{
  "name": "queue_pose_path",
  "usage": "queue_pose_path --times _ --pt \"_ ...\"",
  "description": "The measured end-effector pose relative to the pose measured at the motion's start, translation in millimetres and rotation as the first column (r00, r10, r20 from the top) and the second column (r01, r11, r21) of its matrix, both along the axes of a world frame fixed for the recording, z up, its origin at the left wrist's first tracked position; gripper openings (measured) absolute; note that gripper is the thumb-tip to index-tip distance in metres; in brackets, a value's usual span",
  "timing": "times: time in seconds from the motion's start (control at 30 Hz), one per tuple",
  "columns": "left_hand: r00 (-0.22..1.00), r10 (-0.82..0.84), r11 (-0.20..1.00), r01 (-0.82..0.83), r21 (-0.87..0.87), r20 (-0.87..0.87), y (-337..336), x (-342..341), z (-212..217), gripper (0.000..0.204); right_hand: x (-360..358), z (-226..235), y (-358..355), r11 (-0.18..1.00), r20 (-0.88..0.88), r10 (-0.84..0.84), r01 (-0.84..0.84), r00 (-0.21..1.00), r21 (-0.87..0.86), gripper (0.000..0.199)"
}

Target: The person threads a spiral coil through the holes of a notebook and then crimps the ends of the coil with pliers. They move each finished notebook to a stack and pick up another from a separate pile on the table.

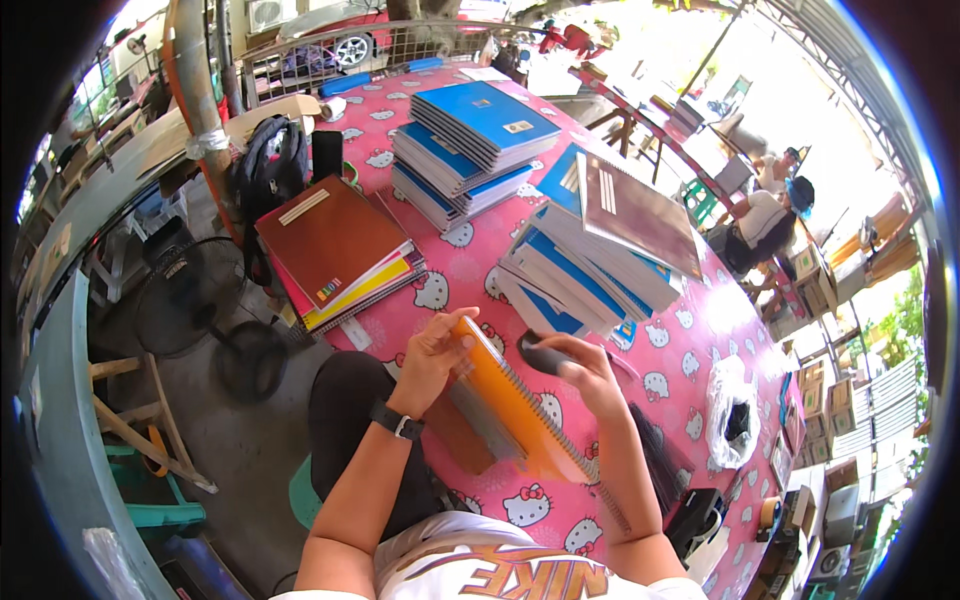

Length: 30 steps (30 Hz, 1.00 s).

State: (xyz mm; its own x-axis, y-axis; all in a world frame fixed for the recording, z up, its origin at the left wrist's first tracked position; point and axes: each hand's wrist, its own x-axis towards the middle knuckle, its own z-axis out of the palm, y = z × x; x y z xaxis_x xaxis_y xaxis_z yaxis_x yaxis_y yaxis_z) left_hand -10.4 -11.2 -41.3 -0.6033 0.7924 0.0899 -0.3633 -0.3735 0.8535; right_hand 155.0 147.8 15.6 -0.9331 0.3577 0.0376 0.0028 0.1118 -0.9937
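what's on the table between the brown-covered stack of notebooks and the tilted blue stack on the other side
Only bare pink tablecloth with cat prints lies between the brown-covered stack and the tilted blue stack, as the head view shows.

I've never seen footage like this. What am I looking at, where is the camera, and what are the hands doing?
This is one wide fisheye camera worn on a person's head, looking down, so straight edges bend. No machine: two bare hands. The left hand holds the top edge of an orange spiral notebook, tilted up off the pink table. The right hand holds a dark object I can't identify. Notebook stacks lie beyond: blue ones, a mixed pile, and a brown-topped stack on the left.
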Motion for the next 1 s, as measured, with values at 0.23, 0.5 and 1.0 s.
queue_pose_path --times 0.23,0.5,1.0 --pt "1.000 0.011 0.999 -0.011 0.045 0.007 -2 -4 -7 0.030 7 18 -27 0.876 -0.134 -0.124 0.172 0.983 0.451 0.063" --pt "0.974 0.128 0.991 -0.134 -0.018 -0.188 8 -2 -12 0.028 5 36 -79 0.335 0.202 0.024 -0.198 0.979 0.921 0.067" --pt "0.996 -0.079 0.996 0.077 0.043 0.049 -7 -10 -10 0.025 12 21 -26 0.970 -0.051 0.241 -0.241 0.969 0.004 0.050"
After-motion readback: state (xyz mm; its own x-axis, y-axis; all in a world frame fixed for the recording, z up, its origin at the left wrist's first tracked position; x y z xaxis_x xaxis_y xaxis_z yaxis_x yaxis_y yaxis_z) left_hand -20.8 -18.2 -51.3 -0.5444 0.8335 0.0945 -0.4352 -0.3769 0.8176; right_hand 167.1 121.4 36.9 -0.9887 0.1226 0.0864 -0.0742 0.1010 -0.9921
